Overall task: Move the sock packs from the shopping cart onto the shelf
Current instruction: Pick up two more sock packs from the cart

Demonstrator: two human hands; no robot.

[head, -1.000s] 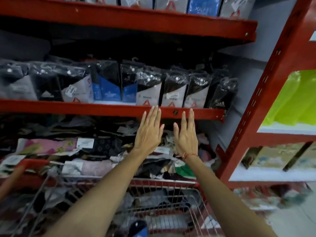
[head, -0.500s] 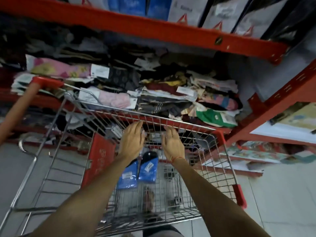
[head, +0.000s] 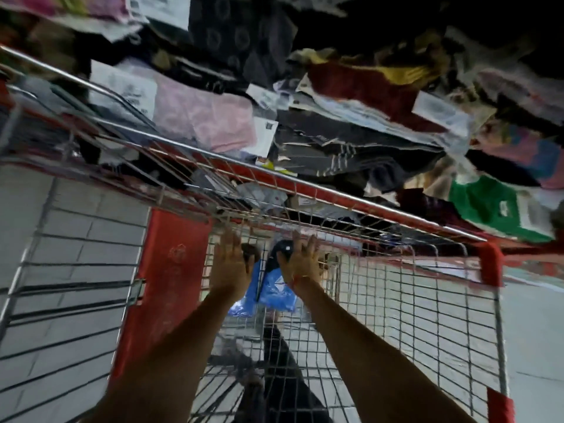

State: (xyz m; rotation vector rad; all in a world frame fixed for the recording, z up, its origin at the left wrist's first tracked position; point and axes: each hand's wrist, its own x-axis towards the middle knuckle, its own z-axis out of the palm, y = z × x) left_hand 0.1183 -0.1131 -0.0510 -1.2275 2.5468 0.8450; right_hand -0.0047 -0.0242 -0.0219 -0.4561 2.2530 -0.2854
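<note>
- Reaching into the shopping cart (head: 396, 300): both hands down at the far end of the wire basket.
- Left hand (head: 233, 264): fingers spread, over a blue sock pack (head: 244, 303); contact unclear, frame blurred.
- Right hand (head: 302, 264): fingers spread, resting on the dark top of a second blue sock pack (head: 279, 291).
- Packs lie side by side in the basket, between the wrists.
- Shelf (head: 335, 132) beyond the far rim, piled with loose packaged clothing.
</note>
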